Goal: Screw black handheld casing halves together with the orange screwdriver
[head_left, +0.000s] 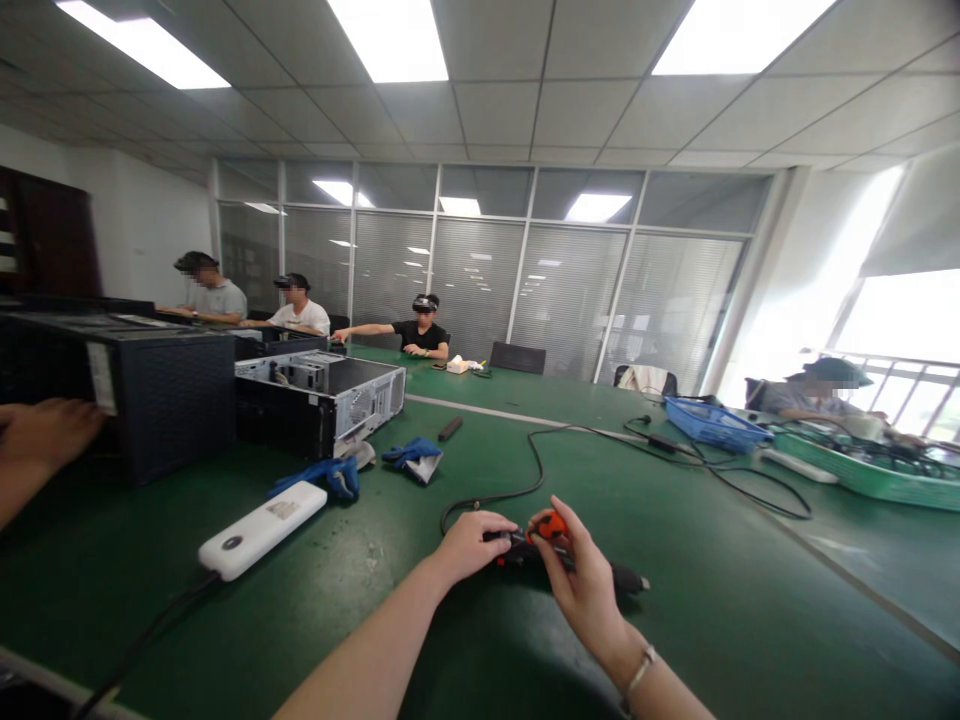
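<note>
Close together over the green table (405,640), both my hands are closed around small things. My right hand (581,575) pinches an orange-and-black piece (551,525) like a short tool handle; its exact kind is not clear. My left hand (472,545) has its fingers and thumb closed on a dark part just left of it. Beneath the hands lies a slim black item (626,578) with a pale metal-looking tip pointing right, partly hidden by my right hand. A black cable (536,470) runs along the table behind my left hand.
A white power strip (262,530), blue-and-white gloves (416,458) and a dark bar (451,429) lie to the left. Beyond are an open computer case (367,400) and a black case (180,390), touched by another person's hand (52,435). Blue (712,425) and green baskets (862,480) stand right.
</note>
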Demonstrator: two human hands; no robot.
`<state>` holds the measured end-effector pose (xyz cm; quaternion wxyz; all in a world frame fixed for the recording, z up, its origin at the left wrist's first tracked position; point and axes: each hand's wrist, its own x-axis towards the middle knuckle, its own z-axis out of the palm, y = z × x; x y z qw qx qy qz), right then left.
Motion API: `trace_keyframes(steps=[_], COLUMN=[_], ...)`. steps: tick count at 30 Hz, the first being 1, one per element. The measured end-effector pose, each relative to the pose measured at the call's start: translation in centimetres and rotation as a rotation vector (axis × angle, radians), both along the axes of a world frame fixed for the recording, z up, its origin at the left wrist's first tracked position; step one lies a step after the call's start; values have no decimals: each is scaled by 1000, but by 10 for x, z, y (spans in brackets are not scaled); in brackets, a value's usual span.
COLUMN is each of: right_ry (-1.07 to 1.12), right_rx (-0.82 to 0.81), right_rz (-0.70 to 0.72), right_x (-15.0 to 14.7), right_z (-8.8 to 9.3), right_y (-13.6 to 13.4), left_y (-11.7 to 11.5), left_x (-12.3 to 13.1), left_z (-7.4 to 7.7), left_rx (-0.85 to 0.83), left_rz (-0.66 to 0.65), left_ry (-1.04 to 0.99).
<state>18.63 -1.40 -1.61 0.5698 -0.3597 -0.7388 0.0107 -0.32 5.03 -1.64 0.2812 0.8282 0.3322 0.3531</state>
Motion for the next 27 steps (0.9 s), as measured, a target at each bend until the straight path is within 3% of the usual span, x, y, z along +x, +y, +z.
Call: trace_keyframes(steps=[8,13,21,27], right_ry=[-205,-177,-212,-38], right_rx=[117,133,18,-83], right_rz=[19,-16,105,5], right_x=[-3,-2,-14,-10], right_z=[15,14,29,18], right_y=[-8,-8,-8,1], left_y=[-4,-4,-5,0], left_x=[1,1,0,-1], left_z=[6,7,9,5], left_rx=[19,12,35,-4], left_rz=[-5,-1,-10,-18], left_ry=[16,31,68,43])
